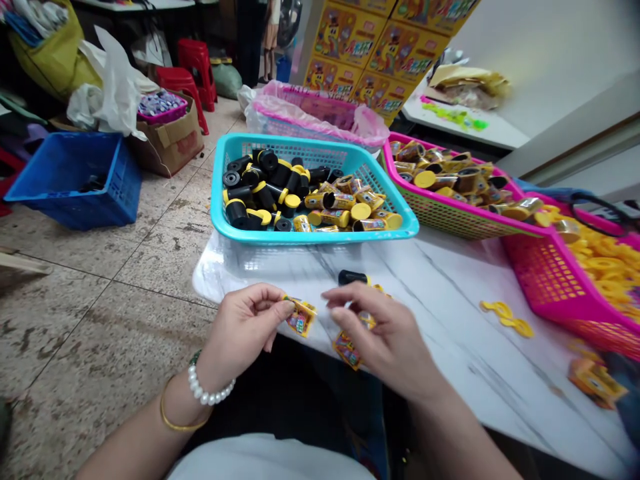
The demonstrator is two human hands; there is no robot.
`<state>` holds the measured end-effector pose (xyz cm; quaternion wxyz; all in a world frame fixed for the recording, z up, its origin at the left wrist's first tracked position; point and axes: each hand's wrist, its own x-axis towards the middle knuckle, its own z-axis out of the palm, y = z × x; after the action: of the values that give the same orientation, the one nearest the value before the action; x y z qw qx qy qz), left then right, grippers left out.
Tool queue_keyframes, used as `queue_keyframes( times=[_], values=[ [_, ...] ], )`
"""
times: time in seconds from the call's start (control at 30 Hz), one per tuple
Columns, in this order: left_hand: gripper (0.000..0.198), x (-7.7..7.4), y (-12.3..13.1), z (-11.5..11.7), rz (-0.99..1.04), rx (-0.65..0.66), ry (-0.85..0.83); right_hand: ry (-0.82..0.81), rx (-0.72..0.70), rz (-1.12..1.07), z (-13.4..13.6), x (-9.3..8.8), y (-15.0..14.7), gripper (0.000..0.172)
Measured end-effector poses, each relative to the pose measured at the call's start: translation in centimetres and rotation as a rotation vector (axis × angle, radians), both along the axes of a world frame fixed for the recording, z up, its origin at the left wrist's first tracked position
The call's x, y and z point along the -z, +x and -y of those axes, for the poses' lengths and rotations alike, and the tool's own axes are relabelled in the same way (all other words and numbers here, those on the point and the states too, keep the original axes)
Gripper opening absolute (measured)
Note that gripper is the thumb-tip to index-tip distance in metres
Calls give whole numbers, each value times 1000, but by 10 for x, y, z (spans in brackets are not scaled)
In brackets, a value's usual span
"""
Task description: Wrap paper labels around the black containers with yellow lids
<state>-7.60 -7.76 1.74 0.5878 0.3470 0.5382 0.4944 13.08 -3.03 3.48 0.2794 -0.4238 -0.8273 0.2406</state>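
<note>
One small yellow printed wrapper (303, 318), its lettering too small to read, is pinched by the fingers of the left hand (253, 320) at the near edge of the white, grey-veined tabletop (440, 313). The right hand (387, 337) is beside it, thumb and fingers parted, partly covering a second yellow printed wrapper (347, 351). Behind the turquoise plastic basket (310, 236), stacked yellow cartons (345, 33) bear multicoloured Chinese characters and an exclamation mark.

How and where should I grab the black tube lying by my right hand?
Probably pinch the black tube across its body, coming from above: it lies on its side, upper side bare, while your right hand partly hides its yellow end.
</note>
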Motion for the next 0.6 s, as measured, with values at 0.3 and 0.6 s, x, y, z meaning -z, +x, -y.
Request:
queue_keyframes(
  times=[0.3, 0.6],
  values=[
    [41, -1, -4, -20, 336, -84, -142, 58, 139, 105, -48, 20, 41, 23],
    [43, -5, 11, -35, 523, -21, -171, -419, -75, -483, -24, -14, 7, 33]
  ],
)
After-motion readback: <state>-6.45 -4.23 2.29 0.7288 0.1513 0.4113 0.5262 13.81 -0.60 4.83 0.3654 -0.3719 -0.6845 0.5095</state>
